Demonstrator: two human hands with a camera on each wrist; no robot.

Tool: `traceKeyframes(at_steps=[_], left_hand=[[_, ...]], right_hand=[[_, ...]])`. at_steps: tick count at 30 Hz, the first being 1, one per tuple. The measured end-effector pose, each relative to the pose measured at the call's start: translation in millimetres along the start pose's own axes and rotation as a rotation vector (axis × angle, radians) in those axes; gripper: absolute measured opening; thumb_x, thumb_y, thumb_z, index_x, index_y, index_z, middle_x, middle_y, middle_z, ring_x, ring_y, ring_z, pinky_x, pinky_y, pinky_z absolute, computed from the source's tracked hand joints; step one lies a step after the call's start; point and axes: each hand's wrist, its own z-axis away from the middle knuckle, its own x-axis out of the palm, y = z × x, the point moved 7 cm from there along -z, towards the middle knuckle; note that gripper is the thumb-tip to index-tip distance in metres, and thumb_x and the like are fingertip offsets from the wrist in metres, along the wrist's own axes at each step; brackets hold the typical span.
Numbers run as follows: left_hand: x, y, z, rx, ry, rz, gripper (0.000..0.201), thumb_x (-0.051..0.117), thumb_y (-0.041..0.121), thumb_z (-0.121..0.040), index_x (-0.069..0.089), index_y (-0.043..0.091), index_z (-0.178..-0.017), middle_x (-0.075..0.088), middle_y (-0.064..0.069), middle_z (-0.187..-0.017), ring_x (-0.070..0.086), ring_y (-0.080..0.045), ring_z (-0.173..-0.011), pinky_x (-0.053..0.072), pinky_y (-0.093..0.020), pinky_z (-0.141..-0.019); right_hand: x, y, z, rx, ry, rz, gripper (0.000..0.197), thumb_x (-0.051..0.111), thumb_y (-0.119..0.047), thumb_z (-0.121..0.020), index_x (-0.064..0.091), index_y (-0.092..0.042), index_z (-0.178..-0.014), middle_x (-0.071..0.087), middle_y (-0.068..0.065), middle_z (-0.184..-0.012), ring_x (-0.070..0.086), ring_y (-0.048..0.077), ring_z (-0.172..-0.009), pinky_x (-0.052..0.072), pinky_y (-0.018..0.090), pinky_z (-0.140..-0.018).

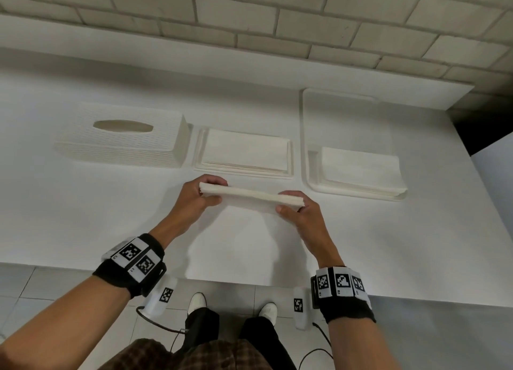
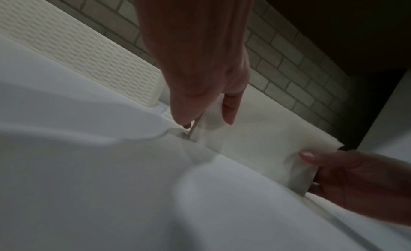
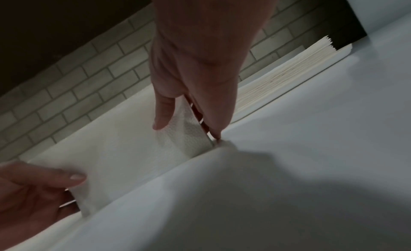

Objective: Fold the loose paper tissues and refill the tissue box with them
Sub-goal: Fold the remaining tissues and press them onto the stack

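Both hands hold a folded bundle of white tissues (image 1: 249, 199) on edge just above the white table. My left hand (image 1: 204, 193) pinches its left end between thumb and fingers, and my right hand (image 1: 291, 206) pinches its right end. The wrist views show the same bundle (image 2: 255, 131) (image 3: 124, 149) with a thumb on the near face and fingers behind. The white woven tissue box cover (image 1: 122, 136) with an oval slot lies at the left. Beside it the box's base tray (image 1: 291, 161) holds a flat stack of folded tissues (image 1: 244, 150).
A white tray (image 1: 305, 136) at the right holds a stack of loose tissues (image 1: 361, 172). A brick wall runs behind the table. The table's right edge drops off past the tray, and its near edge is at my wrists.
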Motion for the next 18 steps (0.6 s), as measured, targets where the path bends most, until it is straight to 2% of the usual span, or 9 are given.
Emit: traceKeyframes(at_steps=[2,4,6,9,12,15,17,18], left_hand=[[-1.0,-1.9,-0.8,0.006,0.023,-0.016,0.038,0.060,-0.016,-0.080,0.068,0.019,-0.090,0.070,0.007,-0.092,0.060,-0.014,-0.088,0.048,-0.020,-0.074],[-1.9,-0.7,-2.3,0.019,0.042,-0.019,0.038,0.061,-0.014,-0.082,0.066,0.023,-0.090,0.068,0.014,-0.088,0.058,-0.012,-0.084,0.047,-0.018,-0.072],[-0.1,-1.7,-2.8,0.020,0.038,-0.044,0.039,0.062,-0.011,-0.084,0.063,0.026,-0.093,0.065,0.009,-0.091,0.058,-0.013,-0.085,0.046,-0.021,-0.074],[-0.3,-4.0,-2.5,0.011,0.047,-0.078,0.036,0.058,-0.009,-0.087,0.060,0.027,-0.093,0.062,0.008,-0.086,0.057,-0.009,-0.079,0.044,-0.014,-0.071],[-2.5,-0.5,0.3,0.054,0.048,-0.089,0.035,0.059,-0.009,-0.085,0.062,0.025,-0.094,0.064,0.014,-0.091,0.058,0.000,-0.080,0.044,-0.012,-0.072],[-4.8,-6.3,0.8,0.011,0.067,-0.090,0.031,0.062,-0.005,-0.086,0.061,0.023,-0.097,0.064,0.008,-0.095,0.060,0.007,-0.078,0.045,-0.016,-0.076],[-5.6,-8.3,-0.5,-0.011,0.079,-0.102,0.016,0.064,0.004,-0.088,0.062,0.016,-0.097,0.064,0.005,-0.092,0.061,0.005,-0.077,0.045,-0.016,-0.078],[-7.6,-8.0,-1.6,-0.009,0.095,-0.109,0.010,0.066,0.012,-0.087,0.062,0.010,-0.096,0.064,0.003,-0.090,0.061,0.000,-0.078,0.046,-0.018,-0.080]], right_hand=[[-0.6,0.9,-0.5,0.004,0.010,0.010,0.019,0.070,-0.003,-0.084,0.068,-0.018,-0.096,0.066,-0.003,-0.086,0.059,0.014,-0.083,0.047,0.027,-0.079],[-1.9,-0.5,-1.5,-0.008,0.014,0.018,0.019,0.071,-0.010,-0.084,0.067,-0.020,-0.099,0.067,-0.001,-0.090,0.060,0.014,-0.083,0.047,0.025,-0.077],[-1.5,-0.3,-2.4,0.000,0.010,0.026,0.021,0.071,-0.011,-0.085,0.065,-0.020,-0.104,0.068,0.003,-0.097,0.063,0.017,-0.086,0.049,0.026,-0.078],[0.6,-1.7,-1.7,-0.004,0.006,0.064,0.020,0.066,-0.011,-0.089,0.065,-0.016,-0.108,0.070,0.005,-0.100,0.065,0.017,-0.088,0.051,0.030,-0.081],[-1.9,-3.4,-0.7,-0.010,0.004,0.080,0.018,0.065,-0.011,-0.090,0.064,-0.021,-0.106,0.069,0.001,-0.098,0.064,0.013,-0.087,0.049,0.020,-0.076],[-4.5,-0.1,1.6,-0.006,0.003,0.115,0.022,0.061,-0.008,-0.092,0.061,-0.025,-0.106,0.066,-0.002,-0.097,0.061,0.010,-0.085,0.048,0.017,-0.075],[-7.8,1.3,1.3,-0.004,0.021,0.159,0.021,0.058,-0.007,-0.094,0.061,-0.025,-0.106,0.064,-0.002,-0.091,0.057,0.011,-0.080,0.046,0.020,-0.073],[-9.0,1.0,-0.1,0.001,0.029,0.187,0.019,0.057,-0.009,-0.094,0.062,-0.024,-0.105,0.064,0.002,-0.089,0.057,0.016,-0.078,0.047,0.025,-0.073]])
